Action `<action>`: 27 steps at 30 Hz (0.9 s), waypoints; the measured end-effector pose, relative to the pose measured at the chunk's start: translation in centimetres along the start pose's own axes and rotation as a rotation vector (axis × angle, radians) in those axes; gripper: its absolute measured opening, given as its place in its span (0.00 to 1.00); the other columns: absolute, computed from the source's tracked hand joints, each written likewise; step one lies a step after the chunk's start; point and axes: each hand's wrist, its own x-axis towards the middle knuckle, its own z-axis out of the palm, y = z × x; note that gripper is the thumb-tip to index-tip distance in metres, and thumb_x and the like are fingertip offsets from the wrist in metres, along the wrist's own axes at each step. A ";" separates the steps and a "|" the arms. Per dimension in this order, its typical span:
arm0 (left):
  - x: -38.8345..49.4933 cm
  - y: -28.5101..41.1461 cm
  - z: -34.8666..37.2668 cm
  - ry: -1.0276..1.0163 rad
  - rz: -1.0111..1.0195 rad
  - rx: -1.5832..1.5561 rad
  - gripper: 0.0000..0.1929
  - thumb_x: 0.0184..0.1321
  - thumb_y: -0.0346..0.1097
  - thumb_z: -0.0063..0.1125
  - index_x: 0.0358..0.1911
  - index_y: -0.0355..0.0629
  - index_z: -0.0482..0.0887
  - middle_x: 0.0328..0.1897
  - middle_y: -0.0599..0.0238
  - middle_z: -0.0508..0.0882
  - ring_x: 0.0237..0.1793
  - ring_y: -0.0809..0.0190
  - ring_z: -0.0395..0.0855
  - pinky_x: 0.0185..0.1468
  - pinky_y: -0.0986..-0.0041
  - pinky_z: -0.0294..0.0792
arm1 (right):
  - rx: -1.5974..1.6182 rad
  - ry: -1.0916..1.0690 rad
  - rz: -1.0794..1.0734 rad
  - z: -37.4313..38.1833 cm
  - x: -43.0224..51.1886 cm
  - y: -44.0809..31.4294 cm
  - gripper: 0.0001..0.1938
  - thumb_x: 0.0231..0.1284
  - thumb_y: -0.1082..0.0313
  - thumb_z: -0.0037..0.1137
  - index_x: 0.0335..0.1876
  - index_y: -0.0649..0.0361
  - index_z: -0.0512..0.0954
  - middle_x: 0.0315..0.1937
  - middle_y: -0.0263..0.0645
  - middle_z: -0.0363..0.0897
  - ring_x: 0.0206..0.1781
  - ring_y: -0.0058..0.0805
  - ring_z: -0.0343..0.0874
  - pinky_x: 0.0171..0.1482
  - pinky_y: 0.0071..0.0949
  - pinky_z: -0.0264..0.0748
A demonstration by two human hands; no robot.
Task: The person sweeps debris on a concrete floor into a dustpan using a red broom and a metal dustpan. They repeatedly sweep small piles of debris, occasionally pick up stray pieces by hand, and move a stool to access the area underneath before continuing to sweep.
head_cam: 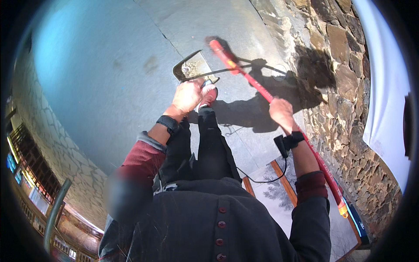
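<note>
My left hand (pixel 190 95) is closed around the upper end of a dustpan's handle, in front of my shoes. Most of that handle is hidden beneath the hand. Beyond it the dustpan (pixel 207 66) rests on the grey floor, with pale debris (pixel 191 68) inside. My right hand (pixel 282 113) grips the red shaft of a broom (pixel 257 85), which slants from beside my right forearm to the floor. The broom's red head (pixel 220 50) is blurred and lies just right of the dustpan, apart from it.
A rough stone wall (pixel 343 75) runs along the right, with white cloth (pixel 383 98) over it. A wood-framed panel with a tree picture (pixel 275 186) is at my right side. A round cover (pixel 279 72) lies in the floor. At left are a metal rail (pixel 57 213) and pale stone paving (pixel 59 127).
</note>
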 end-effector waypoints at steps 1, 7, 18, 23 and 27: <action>0.1 0.1 0.1 -0.004 -0.011 0.010 0.24 0.60 0.59 0.50 0.33 0.41 0.79 0.25 0.49 0.82 0.33 0.42 0.82 0.38 0.55 0.72 | 0.055 -0.022 0.016 -0.2 -1.0 -0.4 0.13 0.58 0.67 0.41 0.37 0.66 0.78 0.33 0.54 0.81 0.42 0.48 0.82 0.47 0.43 0.76; 0.4 0.1 -0.1 0.005 -0.001 0.004 0.24 0.60 0.59 0.50 0.36 0.41 0.81 0.27 0.48 0.82 0.34 0.43 0.82 0.39 0.56 0.73 | 0.072 0.062 -0.129 -4.2 -6.0 3.7 0.09 0.60 0.64 0.47 0.35 0.61 0.73 0.26 0.52 0.79 0.32 0.50 0.80 0.34 0.44 0.75; -0.3 0.2 -0.6 -0.008 -0.018 0.011 0.25 0.61 0.59 0.49 0.37 0.40 0.81 0.28 0.47 0.83 0.35 0.43 0.82 0.40 0.56 0.73 | -0.156 0.226 -0.007 -2.4 4.0 1.0 0.10 0.56 0.67 0.47 0.30 0.58 0.81 0.26 0.48 0.81 0.34 0.43 0.84 0.36 0.39 0.79; -0.1 0.2 -0.4 -0.015 -0.007 0.005 0.24 0.61 0.58 0.49 0.35 0.41 0.80 0.28 0.48 0.83 0.36 0.44 0.82 0.41 0.57 0.73 | 0.128 0.024 -0.061 1.7 -1.2 -3.1 0.12 0.58 0.68 0.44 0.39 0.65 0.77 0.32 0.53 0.81 0.40 0.51 0.81 0.44 0.44 0.76; 0.0 0.2 -0.8 -0.033 -0.008 -0.017 0.24 0.61 0.58 0.49 0.35 0.41 0.80 0.28 0.48 0.83 0.35 0.43 0.82 0.40 0.56 0.72 | 0.176 0.020 -0.028 -0.8 -5.5 2.5 0.11 0.61 0.59 0.45 0.41 0.56 0.75 0.31 0.51 0.80 0.38 0.53 0.79 0.42 0.47 0.74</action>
